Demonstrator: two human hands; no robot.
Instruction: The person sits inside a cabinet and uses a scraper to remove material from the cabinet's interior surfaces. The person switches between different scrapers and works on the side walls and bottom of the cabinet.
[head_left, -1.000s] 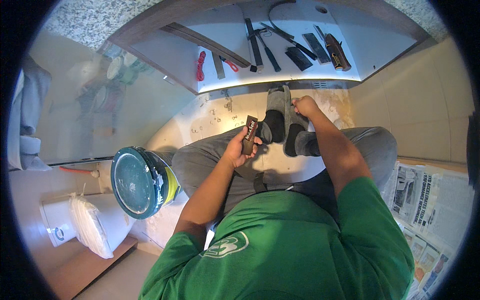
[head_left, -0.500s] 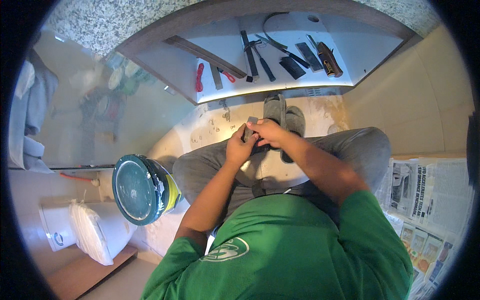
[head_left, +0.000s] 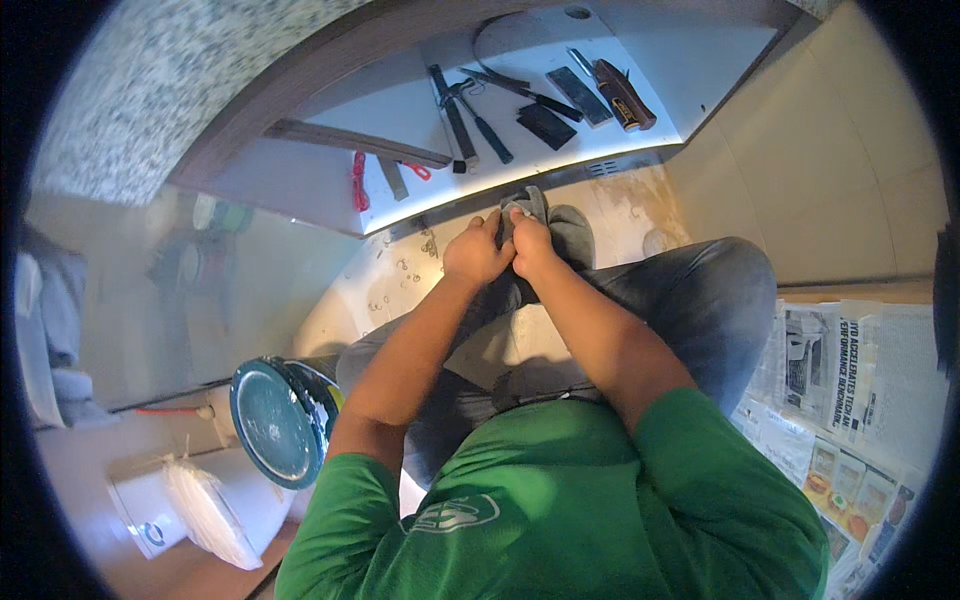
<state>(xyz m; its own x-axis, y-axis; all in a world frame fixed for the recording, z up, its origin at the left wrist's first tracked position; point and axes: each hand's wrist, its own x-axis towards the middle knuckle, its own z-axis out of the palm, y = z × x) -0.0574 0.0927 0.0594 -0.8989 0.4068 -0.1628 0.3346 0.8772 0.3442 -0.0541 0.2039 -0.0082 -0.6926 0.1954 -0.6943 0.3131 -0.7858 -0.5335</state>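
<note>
Green short-sleeved shirt [head_left: 560, 480] nearest, dark grey trousers [head_left: 700, 300] spread to either side, and between the bent legs left hand [head_left: 478, 252] and right hand [head_left: 532, 244] close together, apparently touching near the thumbs. Just beyond, partly behind the fingers, grey soft-looking slippers [head_left: 572, 237], one mostly covered from view. Left fingers bent, right hand curled with thumb uppermost; cannot tell whether pinching anything or merely pressed against each other, with most fingertips hidden.

Likeliest trouble, as a judgement: a slip of any small piece between the fingertips, dropping to slippers or beige floor [head_left: 400, 290] for want of support beneath. Also possible: a nipped fingertip, from fingers so tightly crowded. Lesser worry: a knock to the dark green round-lidded bucket [head_left: 272, 422], from a sideways swing of the left leg just beside.

By count: two hands, two slippers, one bucket. On the white cabinet floor [head_left: 600, 143] ahead: one bundle of red cord [head_left: 360, 182], one long brown bar [head_left: 350, 140], one flat grey strip [head_left: 393, 180], one dark-handled hammer [head_left: 490, 135], one black rectangular block [head_left: 547, 127], one grey rectangular slab [head_left: 579, 97], one brown-handled tool [head_left: 622, 93]. To the right, printed newspaper sheets [head_left: 890, 390], exact number impossible to tell.
</note>
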